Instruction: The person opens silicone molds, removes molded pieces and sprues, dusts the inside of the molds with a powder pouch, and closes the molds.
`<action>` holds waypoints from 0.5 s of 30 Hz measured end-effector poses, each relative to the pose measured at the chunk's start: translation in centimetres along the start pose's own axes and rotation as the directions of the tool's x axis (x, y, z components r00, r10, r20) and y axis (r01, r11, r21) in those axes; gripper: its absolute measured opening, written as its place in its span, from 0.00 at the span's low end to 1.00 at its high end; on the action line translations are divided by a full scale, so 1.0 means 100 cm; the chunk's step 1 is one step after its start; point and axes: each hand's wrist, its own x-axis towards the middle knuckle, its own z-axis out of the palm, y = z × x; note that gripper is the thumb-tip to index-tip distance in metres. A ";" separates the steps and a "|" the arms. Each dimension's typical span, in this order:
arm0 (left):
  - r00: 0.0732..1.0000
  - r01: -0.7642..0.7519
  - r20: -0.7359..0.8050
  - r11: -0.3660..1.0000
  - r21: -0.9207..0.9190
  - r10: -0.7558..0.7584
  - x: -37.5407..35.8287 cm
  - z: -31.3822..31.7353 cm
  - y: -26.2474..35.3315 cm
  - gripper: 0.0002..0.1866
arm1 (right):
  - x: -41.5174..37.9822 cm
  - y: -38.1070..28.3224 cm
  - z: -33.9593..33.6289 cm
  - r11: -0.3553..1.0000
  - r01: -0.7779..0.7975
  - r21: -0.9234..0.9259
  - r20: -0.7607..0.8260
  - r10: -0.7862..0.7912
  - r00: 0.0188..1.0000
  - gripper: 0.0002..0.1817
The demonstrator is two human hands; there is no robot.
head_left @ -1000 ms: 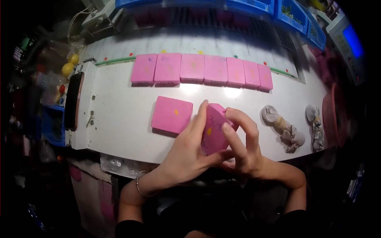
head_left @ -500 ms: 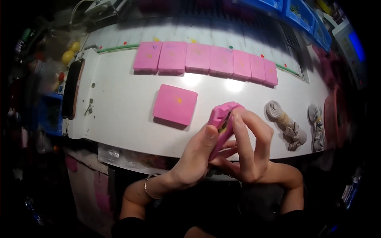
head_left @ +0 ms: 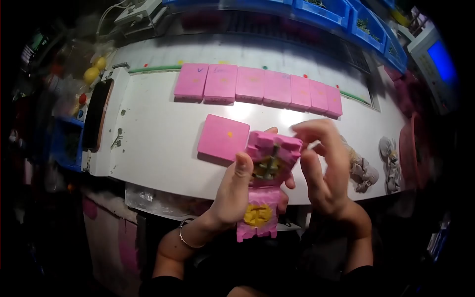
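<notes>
Pink mold (head_left: 263, 190): one, opened into two halves, clamped in the left hand (head_left: 231, 197). Each inner face is pink with a yellow central patch and notched outer edge; the upper half carries a dark greenish piece (head_left: 269, 167). Right hand (head_left: 330, 173): blurred, fingers spread and curved, just beside the mold; contact cannot be told. Beyond the hands: one separate pink block (head_left: 222, 137), then seven pink blocks (head_left: 250, 85) in a row. Beyond the right hand: two grey bundles (head_left: 363, 172).
</notes>
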 end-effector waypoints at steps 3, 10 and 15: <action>0.990 -0.022 0.138 0.999 0.024 0.018 -0.002 -0.003 0.002 0.51 | 0.003 0.003 -0.002 0.949 -0.211 0.236 0.195 0.166 0.966 0.15; 0.950 0.099 0.304 0.991 -0.088 -0.068 -0.004 0.000 0.015 0.71 | 0.001 0.006 0.011 0.501 -0.656 0.564 0.545 0.370 0.752 0.26; 0.957 0.009 0.291 0.999 -0.036 0.002 -0.003 -0.011 0.005 0.53 | 0.000 0.009 0.015 0.789 -0.452 0.416 0.308 0.346 0.886 0.26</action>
